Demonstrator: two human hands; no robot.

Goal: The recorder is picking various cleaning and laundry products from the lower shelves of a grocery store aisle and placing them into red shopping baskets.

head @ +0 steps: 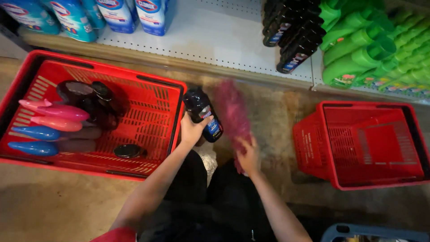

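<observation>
Left hand and right hand, fingers curled.

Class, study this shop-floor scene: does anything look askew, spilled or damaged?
Nothing is spilled or visibly damaged. The right-hand red basket lies tipped on its side, opening facing up at the camera. The pink duster is only blurred.

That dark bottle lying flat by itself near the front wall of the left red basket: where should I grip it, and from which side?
Probably from straight above, hand across its middle: the dark bottle lies flat on the floor of the left red basket with open space around it and the basket's top open. Its cap end is too blurred to tell.
</observation>
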